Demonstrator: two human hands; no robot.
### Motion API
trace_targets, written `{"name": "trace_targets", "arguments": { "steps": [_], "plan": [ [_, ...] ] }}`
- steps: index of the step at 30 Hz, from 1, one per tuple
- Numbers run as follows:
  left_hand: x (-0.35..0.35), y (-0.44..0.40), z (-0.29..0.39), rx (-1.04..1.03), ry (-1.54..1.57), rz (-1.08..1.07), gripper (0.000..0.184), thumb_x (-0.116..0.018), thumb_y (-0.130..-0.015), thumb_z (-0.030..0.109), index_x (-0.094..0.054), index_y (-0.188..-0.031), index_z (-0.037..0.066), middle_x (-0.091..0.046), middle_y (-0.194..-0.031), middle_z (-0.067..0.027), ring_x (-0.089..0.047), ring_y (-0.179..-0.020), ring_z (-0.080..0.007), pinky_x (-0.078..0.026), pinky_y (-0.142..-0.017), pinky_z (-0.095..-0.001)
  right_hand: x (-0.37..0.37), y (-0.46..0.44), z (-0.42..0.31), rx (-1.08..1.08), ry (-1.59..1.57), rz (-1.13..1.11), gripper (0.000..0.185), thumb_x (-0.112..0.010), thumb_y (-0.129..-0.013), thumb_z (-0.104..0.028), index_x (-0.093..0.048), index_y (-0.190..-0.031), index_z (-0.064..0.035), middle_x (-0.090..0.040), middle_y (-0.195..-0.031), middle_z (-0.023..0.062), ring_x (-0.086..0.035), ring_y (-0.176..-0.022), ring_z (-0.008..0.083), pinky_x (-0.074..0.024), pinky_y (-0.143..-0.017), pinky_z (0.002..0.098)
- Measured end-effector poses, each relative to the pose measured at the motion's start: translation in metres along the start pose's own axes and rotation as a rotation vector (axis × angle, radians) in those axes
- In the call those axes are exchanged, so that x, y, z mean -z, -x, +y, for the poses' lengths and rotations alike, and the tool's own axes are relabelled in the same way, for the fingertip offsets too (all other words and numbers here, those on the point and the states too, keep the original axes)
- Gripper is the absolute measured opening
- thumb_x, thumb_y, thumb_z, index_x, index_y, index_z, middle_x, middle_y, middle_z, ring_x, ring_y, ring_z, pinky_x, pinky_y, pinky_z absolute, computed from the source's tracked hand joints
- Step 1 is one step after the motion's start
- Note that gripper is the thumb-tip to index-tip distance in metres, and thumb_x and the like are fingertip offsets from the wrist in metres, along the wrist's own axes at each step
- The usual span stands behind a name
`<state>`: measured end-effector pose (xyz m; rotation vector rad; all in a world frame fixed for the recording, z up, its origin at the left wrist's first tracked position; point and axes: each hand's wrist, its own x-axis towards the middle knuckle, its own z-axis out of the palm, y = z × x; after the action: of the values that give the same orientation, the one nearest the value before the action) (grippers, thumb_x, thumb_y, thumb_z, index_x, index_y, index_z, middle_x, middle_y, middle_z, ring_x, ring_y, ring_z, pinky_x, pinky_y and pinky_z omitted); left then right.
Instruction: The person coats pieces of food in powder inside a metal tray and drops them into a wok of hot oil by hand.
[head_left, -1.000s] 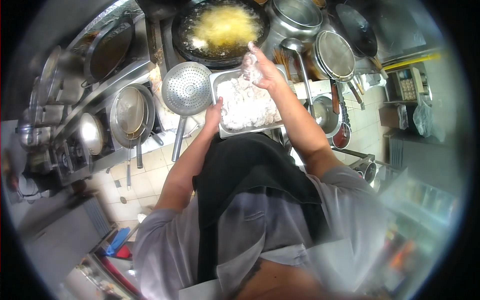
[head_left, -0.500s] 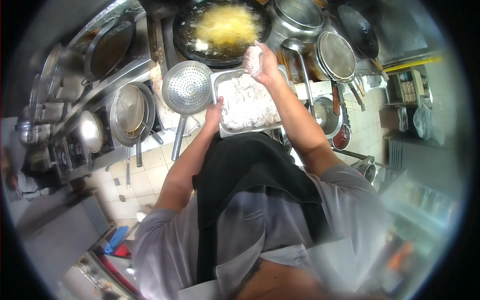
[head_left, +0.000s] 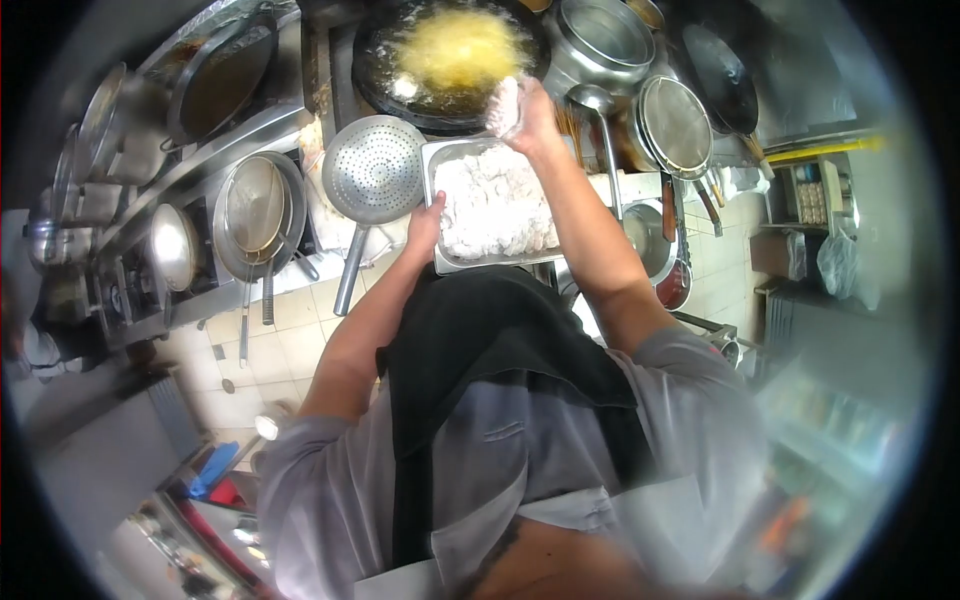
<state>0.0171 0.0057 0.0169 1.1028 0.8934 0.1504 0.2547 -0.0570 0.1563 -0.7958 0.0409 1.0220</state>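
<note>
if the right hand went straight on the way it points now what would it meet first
Probably the black wok, whose near rim the right hand overlaps in this view; height is unclear, so the hand might pass above it.

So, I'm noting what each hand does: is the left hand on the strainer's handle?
No, the left hand holds the edge of the metal tray, and the strainer's handle is apart from that hand.

Wok (head_left: 370,72) beyond tray (head_left: 430,172); perforated skimmer (head_left: 375,168) left, ladle (head_left: 607,150) right.
</note>
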Motion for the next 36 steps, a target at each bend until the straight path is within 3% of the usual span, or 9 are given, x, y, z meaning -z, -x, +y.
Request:
{"name": "trace_targets", "arguments": {
  "steps": [2,5,12,22,24,26,30,32,36],
  "plan": [
    [0.0,-0.001,-0.002,0.015,0.045,-0.016,0.057,-0.061,-0.094,0.041,-0.058,-0.116,-0.012,-0.065,-0.103,-0.0149,-0.063,-0.089,-0.0202,-0.051,-0.08,-0.0335,-0.004,0.001,-0.012,-0.073,-0.095,-0.03,0.045,-0.035,-0.097,-0.043,-0.058,-0.083,-0.0071,-0.057,-0.07,0.0086,-0.054,-0.055,0.0221,-0.0437,-0.045,0.0345],
    [0.003,-0.008,-0.012,0.012,0.079,-0.029,0.05,-0.059,-0.096,0.039,-0.062,-0.111,-0.009,-0.066,-0.095,-0.0118,-0.063,-0.082,-0.0182,-0.05,-0.075,-0.0323,0.019,-0.032,-0.025,-0.03,0.497,-0.001,0.033,-0.052,-0.094,-0.025,-0.062,-0.114,-0.0002,-0.068,-0.096,0.0152,-0.067,-0.085,0.0236,-0.0559,-0.069,0.0384],
    [0.002,-0.006,-0.01,0.01,0.05,-0.013,0.052,-0.06,-0.096,0.04,-0.062,-0.111,-0.01,-0.067,-0.097,-0.0147,-0.064,-0.084,-0.0198,-0.051,-0.075,-0.0326,0.006,-0.072,-0.032,0.494,2.007,-0.001,0.035,-0.064,-0.083,-0.011,-0.064,-0.117,-0.0044,-0.068,-0.109,0.0195,-0.066,-0.097,0.0344,-0.0501,-0.088,0.0407],
    [0.002,-0.008,-0.008,0.103,-0.105,0.039,0.053,-0.059,-0.096,0.041,-0.06,-0.113,-0.01,-0.066,-0.1,-0.0156,-0.064,-0.088,-0.0211,-0.051,-0.078,-0.0336,0.02,-0.091,-0.016,0.311,2.425,-0.096,0.032,-0.059,-0.083,-0.003,-0.065,-0.114,-0.0089,-0.067,-0.111,0.0156,-0.063,-0.106,0.0337,-0.051,-0.088,0.0437],
    [-0.004,0.007,0.007,0.075,-0.022,0.023,0.055,-0.058,-0.096,0.041,-0.058,-0.116,-0.01,-0.065,-0.103,-0.0161,-0.063,-0.091,-0.0213,-0.051,-0.079,-0.0345,0.028,-0.093,-0.015,0.372,2.425,0.012,0.028,-0.055,-0.085,-0.003,-0.065,-0.11,-0.009,-0.067,-0.108,0.0151,-0.064,-0.104,0.0334,-0.052,-0.086,0.0444],
    [0.002,-0.011,-0.01,0.123,-0.078,0.009,0.056,-0.057,-0.097,0.041,-0.055,-0.118,-0.011,-0.063,-0.107,-0.0168,-0.063,-0.093,-0.0216,-0.051,-0.08,-0.0346,0.027,-0.088,-0.024,0.884,2.37,0.116,0.026,-0.051,-0.089,-0.006,-0.065,-0.11,-0.009,-0.068,-0.106,0.0158,-0.065,-0.101,0.0323,-0.0522,-0.086,0.0444],
    [-0.002,0.002,0.001,0.099,0.019,-0.016,0.057,-0.058,-0.096,0.04,-0.054,-0.119,-0.012,-0.063,-0.108,-0.017,-0.062,-0.095,-0.0212,-0.051,-0.082,-0.0342,0.002,-0.016,-0.044,1.005,2.168,0.139,0.021,-0.051,-0.09,-0.012,-0.067,-0.103,-0.0066,-0.068,-0.099,0.0175,-0.066,-0.095,0.033,-0.0529,-0.083,0.045],
    [-0.001,0.0,-0.001,0.073,0.066,-0.057,0.057,-0.059,-0.096,0.04,-0.054,-0.12,-0.011,-0.063,-0.109,-0.0162,-0.062,-0.096,-0.0208,-0.051,-0.084,-0.034,0.003,0.022,-0.044,0.483,2.217,0.176,0.022,-0.053,-0.091,-0.019,-0.069,-0.095,-0.0049,-0.069,-0.089,0.0189,-0.067,-0.088,0.0345,-0.0535,-0.079,0.046],
    [0.003,-0.011,-0.015,0.053,0.096,-0.069,0.056,-0.059,-0.096,0.04,-0.054,-0.121,-0.01,-0.063,-0.11,-0.0151,-0.062,-0.096,-0.02,-0.05,-0.085,-0.0337,0.062,0.065,0.003,0.197,2.166,-0.173,0.033,-0.059,-0.09,-0.035,-0.072,-0.091,-0.0049,-0.069,-0.085,0.0206,-0.067,-0.087,0.0365,-0.0538,-0.078,0.0467]
  ]
}}
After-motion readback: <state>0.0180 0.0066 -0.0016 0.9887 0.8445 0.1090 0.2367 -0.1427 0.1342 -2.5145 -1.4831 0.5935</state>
